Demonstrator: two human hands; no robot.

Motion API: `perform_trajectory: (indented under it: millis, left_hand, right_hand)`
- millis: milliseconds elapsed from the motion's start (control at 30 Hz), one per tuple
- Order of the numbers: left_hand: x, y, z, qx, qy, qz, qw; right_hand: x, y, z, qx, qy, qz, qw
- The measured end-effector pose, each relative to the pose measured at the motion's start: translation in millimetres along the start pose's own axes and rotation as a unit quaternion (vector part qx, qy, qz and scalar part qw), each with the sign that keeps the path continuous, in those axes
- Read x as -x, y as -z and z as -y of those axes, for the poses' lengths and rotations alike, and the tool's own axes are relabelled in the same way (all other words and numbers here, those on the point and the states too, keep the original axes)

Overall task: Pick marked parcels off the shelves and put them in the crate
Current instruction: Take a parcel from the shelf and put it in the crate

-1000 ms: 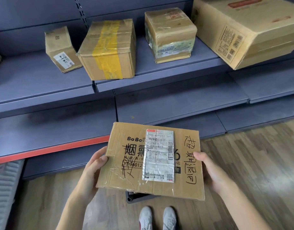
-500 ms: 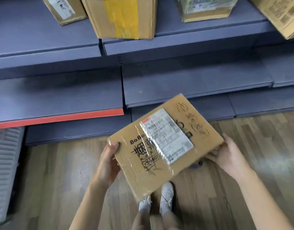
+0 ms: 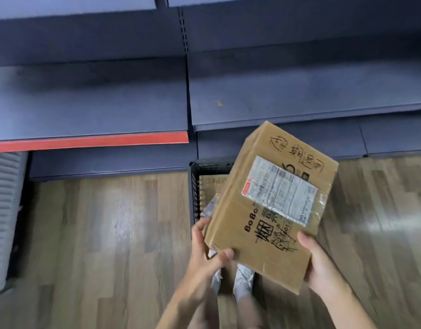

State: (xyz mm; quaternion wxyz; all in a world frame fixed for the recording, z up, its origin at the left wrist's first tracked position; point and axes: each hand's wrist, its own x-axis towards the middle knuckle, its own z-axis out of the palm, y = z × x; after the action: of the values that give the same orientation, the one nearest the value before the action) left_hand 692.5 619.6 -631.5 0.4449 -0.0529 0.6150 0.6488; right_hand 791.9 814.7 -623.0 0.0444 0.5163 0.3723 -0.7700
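Note:
I hold a flat brown cardboard parcel point(image 3: 271, 203) with a white shipping label and black handwritten marks, tilted with its far end raised. My left hand point(image 3: 204, 255) grips its near left corner, thumb on top. My right hand point(image 3: 321, 264) grips its near right edge from below. Beneath the parcel, a dark perforated crate point(image 3: 195, 186) stands on the floor against the shelf base. Inside the crate lies another marked cardboard parcel point(image 3: 213, 186); most of the crate is hidden by the parcel I hold.
Dark blue shelves point(image 3: 299, 96) run across the top, the left one with a red front strip point(image 3: 90, 142). A grey ribbed object point(image 3: 5, 210) stands at the far left. My white shoes point(image 3: 242, 279) stand on the wooden floor point(image 3: 98, 233) just before the crate.
The view has dropped lower, so the shelved boxes are out of sight and the crate shows. The parcel has turned further, its far end swung right and over the crate.

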Motion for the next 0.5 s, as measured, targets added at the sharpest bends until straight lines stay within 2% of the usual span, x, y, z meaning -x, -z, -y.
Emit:
perform_trajectory:
  millis: [100, 200, 300, 367, 500]
  left_hand:
    - [-19.2, -2.4, 21.1, -0.015, 0.041, 0.069, 0.997]
    - [-38.7, -0.2, 41.7, -0.037, 0.079, 0.107, 0.99]
    - [-64.1, 9.6, 56.9, -0.072, 0.116, 0.1, 0.986]
    - [-82.2, 14.9, 63.7, -0.033, 0.137, 0.104, 0.985]
    - [-105.3, 14.6, 78.0, -0.023, 0.12, 0.094, 0.988]
  right_hand:
    - [-23.7, 27.4, -11.6, -0.015, 0.0, -0.031, 0.999]
    - [-44.2, 44.7, -21.7, -0.013, -0.008, -0.035, 0.999]
    - [-63.7, 53.0, -30.6, -0.005, -0.005, -0.043, 0.999]
    - [-73.4, 51.1, -35.1, -0.01, -0.012, -0.039, 0.999]
    - [-94.5, 50.6, -56.3, 0.061, -0.049, 0.006, 0.997]
